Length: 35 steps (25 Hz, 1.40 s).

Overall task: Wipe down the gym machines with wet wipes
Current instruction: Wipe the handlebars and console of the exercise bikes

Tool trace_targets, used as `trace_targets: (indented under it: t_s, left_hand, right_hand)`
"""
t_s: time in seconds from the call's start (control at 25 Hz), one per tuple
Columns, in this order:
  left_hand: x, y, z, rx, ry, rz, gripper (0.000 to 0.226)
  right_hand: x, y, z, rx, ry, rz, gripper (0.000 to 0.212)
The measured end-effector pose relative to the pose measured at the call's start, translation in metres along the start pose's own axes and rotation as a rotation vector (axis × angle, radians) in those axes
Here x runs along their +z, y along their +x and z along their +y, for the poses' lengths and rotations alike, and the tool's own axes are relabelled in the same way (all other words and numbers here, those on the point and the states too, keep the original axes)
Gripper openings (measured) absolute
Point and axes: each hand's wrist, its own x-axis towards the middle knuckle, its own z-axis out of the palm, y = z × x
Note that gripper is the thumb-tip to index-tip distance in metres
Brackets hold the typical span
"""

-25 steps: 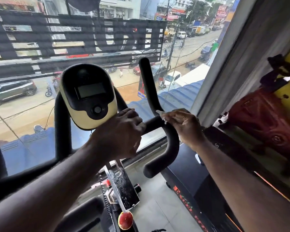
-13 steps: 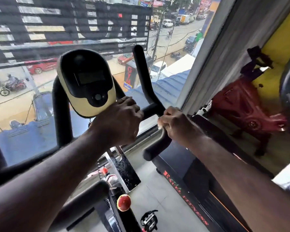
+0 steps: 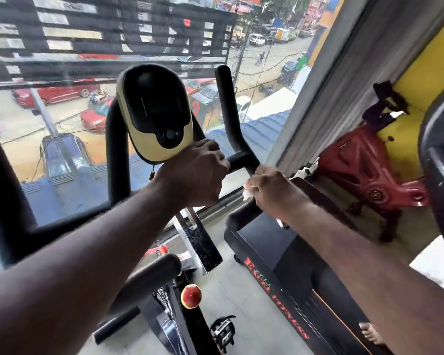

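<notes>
Head camera looks down on my right hand (image 3: 274, 190), its fingers curled around the white wet wipe (image 3: 247, 192) and pressing it against the black handlebar (image 3: 239, 158). My left hand (image 3: 198, 172) grips the same bar just beside it, under the yellow-and-black console (image 3: 157, 114). A treadmill (image 3: 280, 254) lies below on my right.

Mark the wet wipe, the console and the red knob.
wet wipe (image 3: 247, 191): head view, its exposed white edge.
console (image 3: 151, 108): head view, dark screen face.
red knob (image 3: 191, 296): head view, middle of its round face.
</notes>
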Motion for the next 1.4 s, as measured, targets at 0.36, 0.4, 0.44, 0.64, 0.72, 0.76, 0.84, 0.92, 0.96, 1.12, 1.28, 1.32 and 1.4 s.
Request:
trace_targets:
  t_s: [0.36, 0.4, 0.44, 0.64, 0.72, 0.76, 0.84, 0.92, 0.96, 1.12, 1.28, 1.32, 1.4]
  left_hand:
    - [-0.001, 0.0, 0.003, -0.044, -0.019, 0.013, 0.013]
    - [-0.002, 0.0, 0.003, -0.047, -0.016, 0.014, 0.012]
    - [-0.001, 0.001, 0.004, -0.044, -0.01, 0.008, 0.011]
    - [-0.004, 0.0, 0.005, -0.034, 0.009, 0.001, 0.012]
    - [-0.005, -0.001, 0.005, -0.041, 0.014, 0.004, 0.012]
    - [-0.004, -0.002, 0.005, -0.043, 0.01, 0.006, 0.012]
    - [-0.004, -0.002, 0.006, -0.047, 0.013, 0.001, 0.012]
    - [-0.004, -0.001, 0.005, -0.049, 0.024, -0.011, 0.014]
    - [-0.004, -0.001, 0.005, -0.052, 0.025, -0.014, 0.015]
    - [-0.004, 0.0, 0.004, -0.065, 0.027, -0.021, 0.018]
    - [-0.006, 0.0, 0.004, -0.068, 0.02, -0.02, 0.019]
    - [-0.006, 0.0, 0.005, -0.066, 0.02, -0.018, 0.019]
    - [-0.005, 0.0, 0.005, -0.063, 0.034, -0.016, 0.02]
  right_hand:
    - [0.027, -0.063, -0.03, 0.098, 0.312, 0.361, 0.013]
    - [0.03, -0.065, -0.031, 0.153, 0.319, 0.395, 0.013]
    - [0.035, -0.071, -0.041, 0.134, 0.327, 0.418, 0.013]
    - [0.046, -0.08, -0.06, -0.176, 0.311, 0.429, 0.019]
    - [0.056, -0.083, -0.061, -0.075, 0.303, 0.486, 0.019]
    - [0.065, -0.09, -0.067, -0.067, 0.264, 0.484, 0.018]
    - [0.079, -0.107, -0.08, -0.187, 0.128, 0.449, 0.019]
    - [0.076, -0.111, -0.062, -0.338, 0.015, 0.434, 0.024]
    - [0.072, -0.108, -0.047, -0.388, -0.023, 0.426, 0.028]
    - [0.078, -0.116, -0.007, -0.115, 0.238, 0.547, 0.02]
    - [0.08, -0.117, -0.054, 0.414, 0.835, 0.845, 0.02]
    - [0.081, -0.112, -0.072, 0.339, 0.813, 0.805, 0.022]
    - [0.083, -0.104, -0.095, 0.116, 0.535, 0.691, 0.029]
